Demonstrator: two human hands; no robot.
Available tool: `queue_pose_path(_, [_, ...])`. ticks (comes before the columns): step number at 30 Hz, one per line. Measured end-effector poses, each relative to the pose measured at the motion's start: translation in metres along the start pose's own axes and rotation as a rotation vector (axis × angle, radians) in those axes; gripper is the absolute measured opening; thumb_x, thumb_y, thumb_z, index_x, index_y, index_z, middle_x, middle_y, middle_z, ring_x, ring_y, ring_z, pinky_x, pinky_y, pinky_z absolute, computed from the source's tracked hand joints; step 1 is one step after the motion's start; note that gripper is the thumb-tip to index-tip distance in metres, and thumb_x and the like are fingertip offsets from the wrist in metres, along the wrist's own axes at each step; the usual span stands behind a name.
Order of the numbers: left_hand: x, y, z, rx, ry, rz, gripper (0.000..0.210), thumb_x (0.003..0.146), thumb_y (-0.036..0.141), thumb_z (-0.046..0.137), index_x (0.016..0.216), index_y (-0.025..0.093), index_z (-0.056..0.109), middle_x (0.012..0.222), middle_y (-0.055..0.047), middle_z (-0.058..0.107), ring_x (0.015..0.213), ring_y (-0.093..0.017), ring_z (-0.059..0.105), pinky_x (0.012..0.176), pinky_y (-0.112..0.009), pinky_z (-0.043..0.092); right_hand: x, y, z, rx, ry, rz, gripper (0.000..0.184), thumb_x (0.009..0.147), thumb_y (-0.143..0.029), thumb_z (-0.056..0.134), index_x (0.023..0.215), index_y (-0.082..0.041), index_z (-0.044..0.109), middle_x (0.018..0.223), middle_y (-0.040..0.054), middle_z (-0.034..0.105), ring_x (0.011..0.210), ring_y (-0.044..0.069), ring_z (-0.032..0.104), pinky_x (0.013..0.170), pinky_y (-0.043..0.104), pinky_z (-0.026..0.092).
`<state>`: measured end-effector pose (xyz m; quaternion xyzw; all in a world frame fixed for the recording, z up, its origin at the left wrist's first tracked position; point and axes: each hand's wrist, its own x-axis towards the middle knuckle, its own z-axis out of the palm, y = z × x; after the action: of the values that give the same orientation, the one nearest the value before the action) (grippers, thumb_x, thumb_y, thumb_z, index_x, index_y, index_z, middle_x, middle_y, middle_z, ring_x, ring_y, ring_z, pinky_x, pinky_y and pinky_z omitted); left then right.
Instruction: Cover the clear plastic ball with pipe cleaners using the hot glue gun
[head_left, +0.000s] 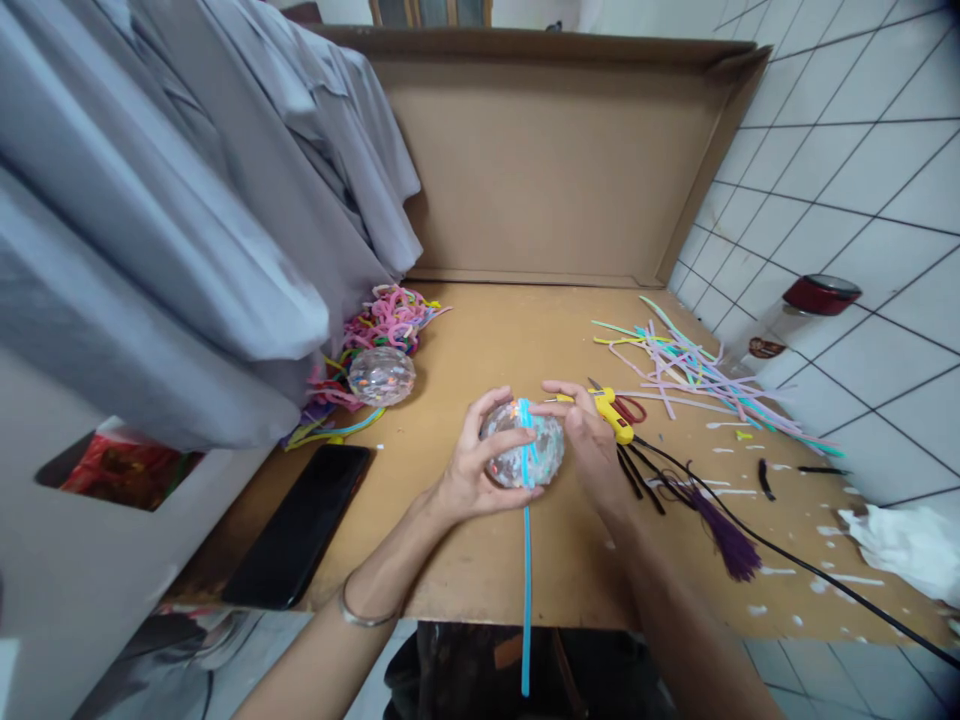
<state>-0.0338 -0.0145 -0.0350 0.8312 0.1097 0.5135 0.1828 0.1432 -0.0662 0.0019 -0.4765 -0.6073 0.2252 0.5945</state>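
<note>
My left hand [480, 455] is wrapped round a clear, faceted ball [551, 455] with small coloured bits showing inside. Light-blue pipe cleaner [527, 590] runs in strips over the ball, and a long end hangs down past the table edge. My right hand [589, 435] is at the ball's right side, fingers stretched out and apart, their tips at or near the blue strips; whether they touch is unclear. Just beyond that hand lies a yellow glue gun [616, 418], partly hidden. A second clear ball [382, 377] rests at the left.
Pink and mixed pipe cleaners [390, 318] lie behind the second ball. More pastel ones [675, 370] spread at right, near a red-lidded bottle [787, 325]. Red-handled scissors [634, 408], a black cord [795, 560], a purple tassel [724, 535] and a phone [304, 525] lie around.
</note>
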Motion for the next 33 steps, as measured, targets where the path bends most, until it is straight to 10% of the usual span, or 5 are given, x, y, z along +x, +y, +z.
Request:
queue_pose_path(7, [-0.002,-0.005,0.002,-0.002,-0.067,-0.059,0.061,0.072,0.032,0.086,0.126,0.025,0.058,0.15,-0.014,0.028,0.139,-0.037,0.041,0.109,-0.059,0.047,-0.001,-0.002,0.0,-0.4,-0.012,-0.182,0.051,0.099,-0.059,0.035,0.095,-0.03,0.078,0.122,0.0085,0.062,0.118,0.028,0.053,0.105,0.051,0.036])
queue_pose_path(33, [-0.011,-0.017,0.009,0.028,-0.062,-0.06,0.061,0.069,0.033,0.087,0.123,0.022,0.059,0.147,-0.017,0.031,0.136,-0.036,0.045,0.106,-0.055,0.05,0.002,0.007,0.0,-0.159,-0.027,0.035,0.056,0.096,-0.064,0.037,0.089,-0.027,0.077,0.13,0.01,0.059,0.127,0.028,0.05,0.112,0.051,0.034])
